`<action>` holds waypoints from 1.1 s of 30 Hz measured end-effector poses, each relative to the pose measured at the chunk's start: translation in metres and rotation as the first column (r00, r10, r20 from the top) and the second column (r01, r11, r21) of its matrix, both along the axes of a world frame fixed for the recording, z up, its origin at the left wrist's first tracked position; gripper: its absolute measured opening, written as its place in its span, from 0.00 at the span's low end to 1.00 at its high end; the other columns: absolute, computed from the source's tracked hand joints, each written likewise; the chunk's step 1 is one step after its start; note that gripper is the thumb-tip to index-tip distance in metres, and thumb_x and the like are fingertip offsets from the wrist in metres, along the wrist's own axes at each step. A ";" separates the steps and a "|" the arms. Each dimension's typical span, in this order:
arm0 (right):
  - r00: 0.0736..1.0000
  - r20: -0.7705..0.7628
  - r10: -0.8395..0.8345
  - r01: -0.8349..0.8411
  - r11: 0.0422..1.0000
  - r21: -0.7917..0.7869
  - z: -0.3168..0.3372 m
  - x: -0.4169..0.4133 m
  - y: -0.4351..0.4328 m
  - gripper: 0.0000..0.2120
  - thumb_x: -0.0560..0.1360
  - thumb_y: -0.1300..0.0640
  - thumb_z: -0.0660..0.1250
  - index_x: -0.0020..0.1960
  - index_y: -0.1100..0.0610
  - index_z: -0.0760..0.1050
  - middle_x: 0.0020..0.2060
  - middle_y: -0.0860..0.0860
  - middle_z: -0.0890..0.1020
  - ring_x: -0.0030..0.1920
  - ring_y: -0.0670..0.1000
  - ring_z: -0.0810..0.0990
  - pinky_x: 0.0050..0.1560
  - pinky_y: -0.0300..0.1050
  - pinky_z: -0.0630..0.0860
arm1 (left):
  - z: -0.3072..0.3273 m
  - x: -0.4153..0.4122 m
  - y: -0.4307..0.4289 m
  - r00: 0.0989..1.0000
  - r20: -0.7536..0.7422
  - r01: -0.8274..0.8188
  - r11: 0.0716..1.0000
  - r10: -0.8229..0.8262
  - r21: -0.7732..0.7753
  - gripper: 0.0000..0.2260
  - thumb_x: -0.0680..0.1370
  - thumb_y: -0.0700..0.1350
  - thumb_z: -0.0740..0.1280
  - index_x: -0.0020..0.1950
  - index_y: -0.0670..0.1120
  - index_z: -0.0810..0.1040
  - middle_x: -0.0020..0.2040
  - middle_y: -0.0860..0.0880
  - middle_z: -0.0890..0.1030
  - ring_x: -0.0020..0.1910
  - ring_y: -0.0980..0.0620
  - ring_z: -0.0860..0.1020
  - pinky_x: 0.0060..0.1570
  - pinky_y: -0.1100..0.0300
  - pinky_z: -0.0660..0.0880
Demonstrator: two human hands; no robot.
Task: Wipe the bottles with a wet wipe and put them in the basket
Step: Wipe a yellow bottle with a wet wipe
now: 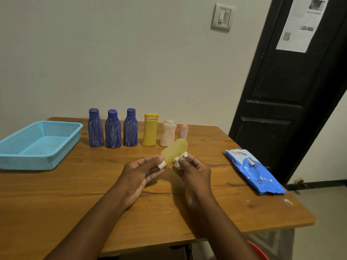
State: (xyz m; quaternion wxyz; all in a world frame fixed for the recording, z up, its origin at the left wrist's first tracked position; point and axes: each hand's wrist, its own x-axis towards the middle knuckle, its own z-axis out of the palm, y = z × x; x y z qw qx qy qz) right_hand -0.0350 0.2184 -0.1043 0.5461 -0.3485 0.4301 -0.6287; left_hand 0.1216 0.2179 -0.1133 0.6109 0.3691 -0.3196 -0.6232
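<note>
My left hand (142, 171) holds a pale yellow translucent bottle (173, 151) by its white cap end, tilted up and to the right above the table. My right hand (191, 169) pinches a crumpled white wet wipe (179, 160) against the bottle's lower side. Behind them a row stands upright: three blue bottles (113, 129) streaked with white, a yellow bottle (150, 131), a whitish-pink bottle (168, 134) and a small pink one (183, 131). A light blue mesh basket (28, 160) sits at the left with nothing visible inside.
A blue wet-wipe pack (255, 173) lies near the wooden table's (75, 203) right edge. A dark door (281, 91) stands at the right, a wall switch (222, 17) above. A red object (258, 250) shows below the table's front edge.
</note>
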 end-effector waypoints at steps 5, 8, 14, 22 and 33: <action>0.993 -0.118 0.017 -0.020 1.000 -0.018 -0.010 0.007 0.011 0.08 0.79 0.64 0.70 0.56 0.57 0.84 0.46 0.51 0.88 0.49 0.52 0.87 0.47 0.45 0.84 | 0.000 -0.002 0.002 0.986 0.166 -0.004 0.999 0.011 -0.042 0.18 0.70 0.44 0.77 0.57 0.37 0.84 0.52 0.39 0.87 0.53 0.44 0.86 0.52 0.55 0.84; 0.983 -0.183 0.028 -0.036 0.999 -0.039 -0.007 0.003 0.017 0.08 0.79 0.64 0.69 0.55 0.57 0.84 0.44 0.50 0.88 0.45 0.50 0.87 0.46 0.47 0.85 | 0.002 -0.003 0.006 0.959 0.282 0.036 0.998 -0.018 -0.059 0.16 0.72 0.45 0.77 0.57 0.40 0.86 0.52 0.39 0.87 0.50 0.44 0.86 0.54 0.49 0.83; 0.819 -0.572 -0.048 -0.112 0.964 -0.241 0.008 -0.011 0.007 0.10 0.80 0.61 0.68 0.57 0.54 0.85 0.46 0.46 0.87 0.50 0.45 0.85 0.53 0.46 0.83 | 0.006 -0.008 0.013 0.882 0.467 0.112 0.990 -0.061 -0.083 0.15 0.71 0.45 0.79 0.56 0.43 0.86 0.50 0.44 0.88 0.54 0.45 0.85 0.58 0.49 0.80; 0.707 -0.670 -0.229 -0.097 0.906 -0.412 -0.005 -0.003 0.021 0.14 0.77 0.65 0.71 0.58 0.50 0.84 0.51 0.39 0.84 0.53 0.37 0.79 0.49 0.28 0.75 | 0.010 -0.002 0.010 0.984 0.176 0.021 1.000 -0.020 -0.002 0.20 0.70 0.45 0.78 0.59 0.40 0.83 0.51 0.44 0.88 0.48 0.53 0.86 0.52 0.57 0.78; 0.777 -0.540 -0.324 -0.012 0.849 -0.527 -0.007 0.008 0.019 0.13 0.75 0.66 0.73 0.53 0.51 0.85 0.48 0.42 0.85 0.52 0.43 0.83 0.49 0.37 0.80 | 0.011 -0.005 0.008 0.999 0.016 0.045 0.996 -0.046 0.076 0.18 0.72 0.43 0.76 0.59 0.38 0.81 0.47 0.42 0.88 0.41 0.52 0.86 0.44 0.58 0.80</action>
